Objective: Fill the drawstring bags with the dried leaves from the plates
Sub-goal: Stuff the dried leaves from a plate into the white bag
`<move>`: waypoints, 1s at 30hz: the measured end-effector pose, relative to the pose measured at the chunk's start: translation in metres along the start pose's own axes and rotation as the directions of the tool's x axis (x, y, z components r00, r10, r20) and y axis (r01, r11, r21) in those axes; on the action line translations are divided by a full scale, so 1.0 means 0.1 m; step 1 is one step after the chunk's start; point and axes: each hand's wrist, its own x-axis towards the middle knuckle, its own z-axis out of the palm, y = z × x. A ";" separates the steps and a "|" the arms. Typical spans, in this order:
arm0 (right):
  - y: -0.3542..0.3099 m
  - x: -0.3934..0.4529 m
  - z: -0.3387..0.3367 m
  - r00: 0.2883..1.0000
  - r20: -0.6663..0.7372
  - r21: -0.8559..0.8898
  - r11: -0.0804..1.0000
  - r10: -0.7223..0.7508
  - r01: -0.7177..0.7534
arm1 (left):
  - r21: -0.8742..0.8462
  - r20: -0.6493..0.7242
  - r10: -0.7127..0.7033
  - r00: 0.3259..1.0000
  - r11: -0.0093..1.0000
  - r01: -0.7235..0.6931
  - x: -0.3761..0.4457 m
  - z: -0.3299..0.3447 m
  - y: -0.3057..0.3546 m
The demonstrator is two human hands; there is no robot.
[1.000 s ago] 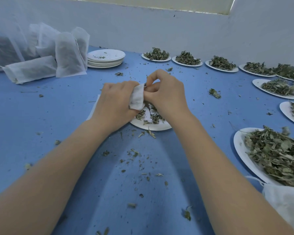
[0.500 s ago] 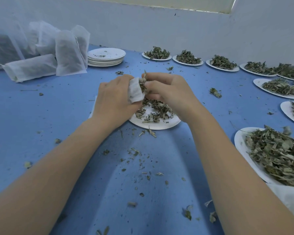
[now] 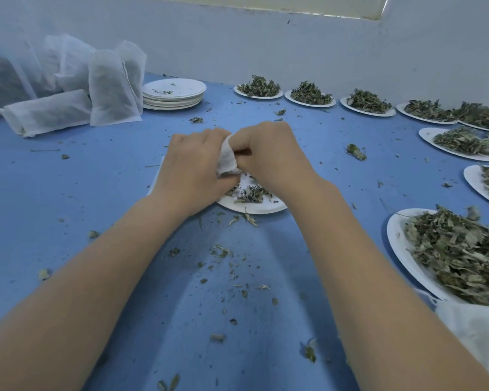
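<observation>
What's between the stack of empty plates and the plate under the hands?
Head view: bare blue table with scattered leaf crumbs between the stack of empty plates and the plate under the hands; nothing larger.

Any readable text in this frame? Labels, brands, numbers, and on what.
None.
The filled bags, the stacked plates, the leaf plates and the bag held by the left hand and right hand are plain white.
The blue table and the wall carry no print.
</observation>
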 end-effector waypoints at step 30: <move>0.42 -0.10 -0.18 0.959 0.049 0.265 0.923 0.278 -0.281 | -0.098 0.132 -0.062 0.989 0.992 0.076 -0.05 -0.16 -0.19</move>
